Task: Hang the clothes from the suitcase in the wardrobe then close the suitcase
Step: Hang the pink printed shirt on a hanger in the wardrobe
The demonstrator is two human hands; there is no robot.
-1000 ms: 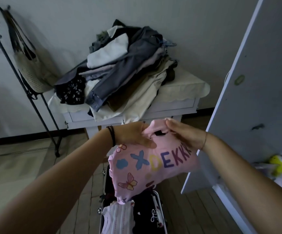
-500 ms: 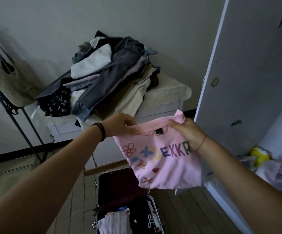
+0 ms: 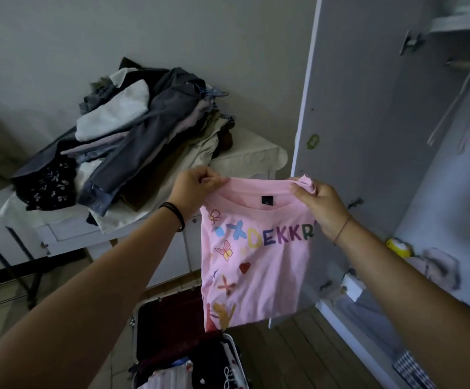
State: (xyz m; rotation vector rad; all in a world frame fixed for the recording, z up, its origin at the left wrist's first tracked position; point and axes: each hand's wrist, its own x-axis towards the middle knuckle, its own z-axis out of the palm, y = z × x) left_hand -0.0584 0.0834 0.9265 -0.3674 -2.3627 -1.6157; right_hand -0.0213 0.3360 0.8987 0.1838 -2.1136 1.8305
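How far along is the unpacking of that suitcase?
Done: unclear; the wardrobe interior is blurred. In hand: left hand and right hand hold a pink T-shirt by its shoulders, no hanger in it. Left: clothes lie in the open suitcase.

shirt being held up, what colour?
Pink shirt with multicoloured letters, butterflies and flowers; head view, the only one.

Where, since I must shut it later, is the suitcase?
Head view, bottom centre: the suitcase lies open on the floor, below the held shirt, in front of the table, left of the wardrobe door.
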